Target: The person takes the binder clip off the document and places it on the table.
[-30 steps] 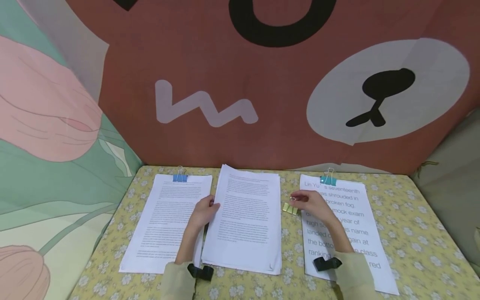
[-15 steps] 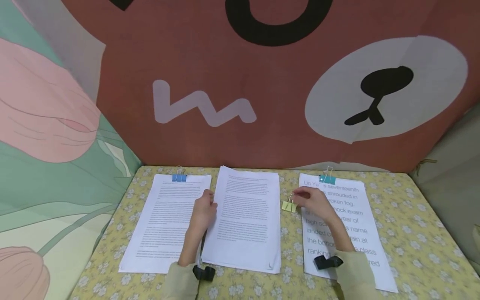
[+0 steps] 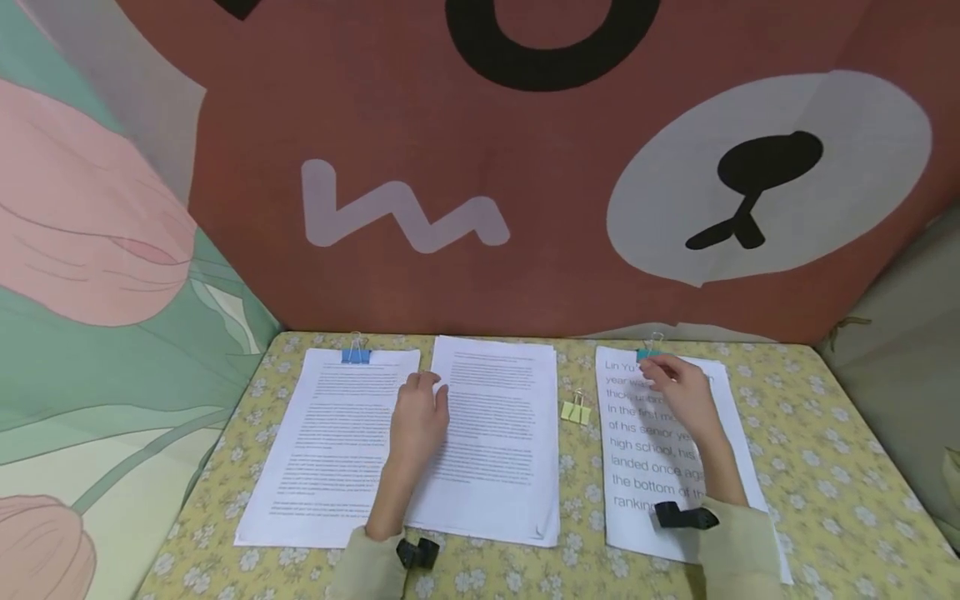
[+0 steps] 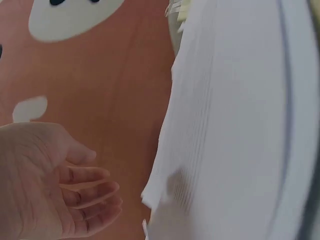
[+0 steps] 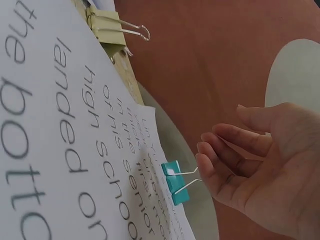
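In the head view my left hand (image 3: 418,419) hovers over the left edge of the middle paper stack (image 3: 491,442), its fingers loosely bent and holding nothing. The left wrist view shows that hand apart from the sheets. My right hand (image 3: 681,392) is above the right-hand paper stack (image 3: 645,475), printed in large type, with relaxed fingers and nothing in them. Close by is the teal binder clip (image 5: 175,182) on that stack's top edge; whether the fingers touch it I cannot tell. A yellow binder clip (image 3: 575,412) stands on the table between the middle and right stacks.
At the left lies another paper stack (image 3: 330,450) with a blue binder clip (image 3: 356,356) on its top edge. The table (image 3: 840,492) wears a yellow flowered cloth. A brown wall hanging (image 3: 555,292) rises directly behind it.
My right hand has let go of the yellow binder clip and moved right, over the right stack. My left hand has released the middle stack's edge and shifted slightly right.
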A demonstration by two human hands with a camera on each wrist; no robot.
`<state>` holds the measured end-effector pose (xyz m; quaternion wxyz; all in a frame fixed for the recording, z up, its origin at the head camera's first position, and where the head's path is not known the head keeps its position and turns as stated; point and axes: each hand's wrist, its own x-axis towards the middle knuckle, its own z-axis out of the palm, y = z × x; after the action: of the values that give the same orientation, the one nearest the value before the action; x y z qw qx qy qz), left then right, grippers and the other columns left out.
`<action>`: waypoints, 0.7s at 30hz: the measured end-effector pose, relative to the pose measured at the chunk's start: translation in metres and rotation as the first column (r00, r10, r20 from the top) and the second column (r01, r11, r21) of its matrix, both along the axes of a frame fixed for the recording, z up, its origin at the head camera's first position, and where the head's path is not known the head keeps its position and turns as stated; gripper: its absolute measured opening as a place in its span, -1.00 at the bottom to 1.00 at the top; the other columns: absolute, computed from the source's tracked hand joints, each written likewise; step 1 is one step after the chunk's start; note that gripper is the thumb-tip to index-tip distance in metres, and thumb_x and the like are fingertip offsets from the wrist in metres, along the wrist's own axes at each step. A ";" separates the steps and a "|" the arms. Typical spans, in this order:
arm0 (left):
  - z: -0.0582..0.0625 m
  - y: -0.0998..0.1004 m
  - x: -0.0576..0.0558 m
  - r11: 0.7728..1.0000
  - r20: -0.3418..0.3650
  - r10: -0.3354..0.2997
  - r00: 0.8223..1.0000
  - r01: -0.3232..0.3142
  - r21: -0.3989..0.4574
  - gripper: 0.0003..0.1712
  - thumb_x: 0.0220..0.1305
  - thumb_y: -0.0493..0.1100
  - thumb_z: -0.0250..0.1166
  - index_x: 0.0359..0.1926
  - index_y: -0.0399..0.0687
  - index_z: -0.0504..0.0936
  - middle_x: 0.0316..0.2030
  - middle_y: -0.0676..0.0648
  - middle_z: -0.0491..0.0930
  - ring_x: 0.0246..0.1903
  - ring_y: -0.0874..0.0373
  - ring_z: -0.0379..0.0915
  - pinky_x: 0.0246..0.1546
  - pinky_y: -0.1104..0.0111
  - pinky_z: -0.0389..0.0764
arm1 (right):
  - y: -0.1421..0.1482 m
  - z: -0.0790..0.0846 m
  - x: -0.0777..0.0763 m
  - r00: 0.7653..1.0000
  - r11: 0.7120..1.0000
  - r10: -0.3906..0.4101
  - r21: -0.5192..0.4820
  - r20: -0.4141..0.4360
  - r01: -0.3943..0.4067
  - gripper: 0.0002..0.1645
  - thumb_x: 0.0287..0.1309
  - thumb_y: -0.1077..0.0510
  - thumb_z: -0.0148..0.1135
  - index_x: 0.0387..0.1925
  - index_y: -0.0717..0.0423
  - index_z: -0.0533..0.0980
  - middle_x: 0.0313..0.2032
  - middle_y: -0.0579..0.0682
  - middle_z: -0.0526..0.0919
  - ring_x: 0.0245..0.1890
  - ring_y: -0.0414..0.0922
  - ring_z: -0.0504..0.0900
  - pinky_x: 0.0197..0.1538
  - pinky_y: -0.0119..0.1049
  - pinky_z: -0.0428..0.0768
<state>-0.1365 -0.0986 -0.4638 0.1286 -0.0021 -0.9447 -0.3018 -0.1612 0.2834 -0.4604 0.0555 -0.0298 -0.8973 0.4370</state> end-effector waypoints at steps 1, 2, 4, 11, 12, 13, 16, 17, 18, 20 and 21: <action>0.001 0.005 0.000 1.000 -0.003 -0.018 1.000 0.018 0.000 -0.75 0.45 -0.24 0.27 -0.01 -0.37 0.65 -0.09 -0.32 0.62 -0.08 -0.23 0.62 -0.09 -0.02 0.68 | 0.002 0.000 0.000 1.000 1.000 -0.007 0.015 -0.005 0.008 -0.46 0.56 -0.04 0.10 0.16 0.38 0.57 -0.05 0.32 0.70 -0.11 0.18 0.70 -0.18 -0.46 0.55; 0.002 0.011 0.001 0.999 -0.004 -0.033 0.999 0.033 -0.005 -0.75 0.45 -0.23 0.27 -0.01 -0.35 0.65 -0.09 -0.31 0.63 -0.09 -0.21 0.63 -0.10 0.00 0.68 | 0.003 0.002 0.000 1.000 1.000 -0.010 0.029 -0.009 0.010 -0.46 0.56 -0.04 0.09 0.16 0.38 0.57 -0.06 0.32 0.70 -0.11 0.18 0.70 -0.19 -0.45 0.54; 0.006 0.023 0.003 0.997 -0.017 -0.070 0.997 0.070 -0.021 -0.77 0.45 -0.23 0.28 -0.02 -0.34 0.66 -0.11 -0.29 0.64 -0.12 -0.17 0.63 -0.14 0.05 0.69 | 0.007 0.004 0.001 1.000 0.999 -0.012 0.052 -0.021 0.013 -0.46 0.56 -0.04 0.09 0.16 0.39 0.57 -0.07 0.33 0.70 -0.10 0.21 0.69 -0.20 -0.42 0.53; 0.017 0.073 0.014 0.978 -0.104 -0.205 0.973 0.200 -0.051 -0.82 0.42 -0.23 0.30 -0.05 -0.25 0.68 -0.16 -0.20 0.65 -0.17 -0.08 0.61 -0.18 0.13 0.68 | 0.026 0.010 0.008 0.997 0.994 -0.068 0.086 -0.023 0.069 -0.43 0.57 -0.07 0.07 0.15 0.40 0.56 -0.06 0.36 0.68 -0.07 0.22 0.65 -0.20 -0.33 0.49; 0.016 0.081 0.016 0.974 -0.115 -0.226 0.967 0.222 -0.048 -0.83 0.41 -0.24 0.31 -0.06 -0.23 0.68 -0.18 -0.18 0.64 -0.18 -0.07 0.61 -0.18 0.14 0.68 | 0.029 0.009 0.011 0.997 0.993 -0.077 0.085 -0.014 0.078 -0.42 0.57 -0.07 0.06 0.16 0.41 0.56 -0.05 0.36 0.67 -0.06 0.22 0.64 -0.18 -0.30 0.49; 0.016 0.088 0.019 0.968 -0.119 -0.249 0.961 0.245 -0.046 -0.84 0.41 -0.24 0.31 -0.07 -0.22 0.68 -0.19 -0.17 0.64 -0.18 -0.06 0.61 -0.17 0.16 0.67 | 0.033 0.009 0.013 0.996 0.993 -0.087 0.085 -0.005 0.087 -0.42 0.57 -0.07 0.05 0.15 0.41 0.55 -0.05 0.36 0.66 -0.06 0.21 0.63 -0.17 -0.27 0.47; 0.016 0.111 0.027 0.949 -0.106 -0.315 0.943 0.314 -0.026 -0.85 0.41 -0.25 0.31 -0.08 -0.22 0.68 -0.21 -0.14 0.64 -0.19 -0.03 0.63 -0.15 0.20 0.67 | 0.045 0.006 0.019 0.995 0.991 -0.099 0.091 0.024 0.096 -0.41 0.58 -0.07 0.03 0.16 0.43 0.54 -0.02 0.38 0.64 -0.04 0.22 0.61 -0.13 -0.19 0.46; 0.015 0.118 0.029 0.942 -0.089 -0.336 0.938 0.336 -0.015 -0.85 0.41 -0.26 0.30 -0.07 -0.22 0.68 -0.21 -0.14 0.64 -0.19 -0.01 0.63 -0.15 0.23 0.67 | 0.048 0.005 0.021 0.994 0.991 -0.102 0.090 0.032 0.098 -0.41 0.58 -0.06 0.03 0.17 0.45 0.53 -0.01 0.39 0.63 -0.03 0.22 0.60 -0.12 -0.17 0.46; 0.015 0.124 0.032 0.935 -0.062 -0.355 0.933 0.356 0.001 -0.84 0.42 -0.25 0.29 -0.05 -0.22 0.68 -0.20 -0.13 0.65 -0.19 0.01 0.64 -0.15 0.26 0.68 | 0.052 0.004 0.023 0.994 0.991 -0.104 0.092 0.040 0.100 -0.40 0.58 -0.05 0.03 0.18 0.46 0.52 0.00 0.40 0.63 -0.02 0.23 0.60 -0.11 -0.15 0.46; 0.014 0.137 0.036 0.921 -0.003 -0.386 0.922 0.386 0.059 -0.81 0.43 -0.25 0.28 -0.02 -0.24 0.68 -0.18 -0.13 0.65 -0.18 0.04 0.64 -0.15 0.30 0.68 | 0.060 0.001 0.027 0.992 0.990 -0.110 0.099 0.062 0.103 -0.39 0.59 -0.05 0.01 0.20 0.47 0.50 0.03 0.42 0.61 0.00 0.25 0.59 -0.08 -0.13 0.47; 0.012 0.143 0.037 0.913 0.034 -0.400 0.916 0.395 0.099 -0.80 0.44 -0.25 0.27 0.00 -0.24 0.67 -0.17 -0.12 0.64 -0.20 0.07 0.63 -0.17 0.33 0.67 | 0.063 0.000 0.029 0.991 0.989 -0.115 0.102 0.071 0.108 -0.39 0.59 -0.05 0.01 0.20 0.47 0.49 0.04 0.43 0.60 0.01 0.26 0.58 -0.07 -0.11 0.48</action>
<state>-0.0995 0.0445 -0.4517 0.0390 -0.1802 -0.9130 -0.3638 -0.1319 0.3467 -0.4602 0.0470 -0.0938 -0.9160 0.3872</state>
